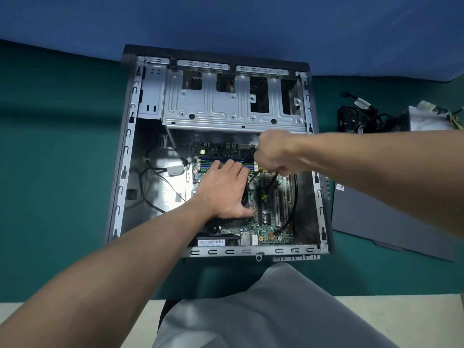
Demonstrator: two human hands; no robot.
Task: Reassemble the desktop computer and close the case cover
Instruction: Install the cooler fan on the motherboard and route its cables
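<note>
Motherboard [266, 222] under flat left hand [223, 190], fingers [227, 168] straight, together; right hand [276, 153] fisted, fingers curled round black cable [271, 183].

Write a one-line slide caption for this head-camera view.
Inside the open computer case, the left hand rests on the motherboard while the right hand grips a black cable.

A green cloth [50, 172] lies spread wide, a blue backdrop [226, 18] behind it (pale surface [426, 317] nearest).
</note>
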